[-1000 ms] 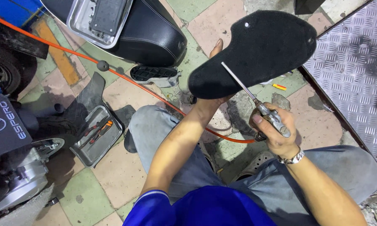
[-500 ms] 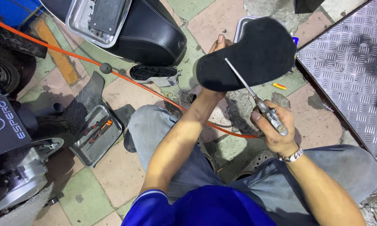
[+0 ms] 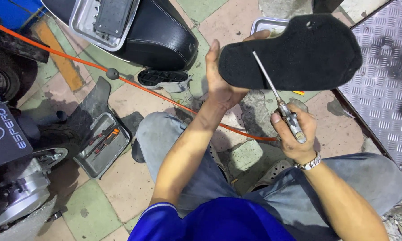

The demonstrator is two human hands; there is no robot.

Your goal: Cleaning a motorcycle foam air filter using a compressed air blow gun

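Note:
My left hand (image 3: 222,79) grips the near left edge of a flat black foam pad (image 3: 299,53) and holds it up over the floor. In my right hand (image 3: 292,136) is a metal air blow gun (image 3: 286,112), fist closed round its body. Its thin straight nozzle (image 3: 264,76) points up and left, with the tip right at the pad's surface. A silver watch (image 3: 310,163) sits on my right wrist. I squat, both knees in grey trousers under my arms.
A scooter's black seat (image 3: 156,38) with a silver tray lies upturned at the top left. An orange hose (image 3: 138,82) crosses the tiled floor. A metal tool tray (image 3: 103,142) lies left of my knee, a wheel and engine (image 3: 18,178) farther left. Checker plate (image 3: 386,76) covers the right.
My left hand has turned and shifted the foam pad, so its flat face now shows more fully. The blow gun's nozzle stays on the pad, and the view has drawn closer.

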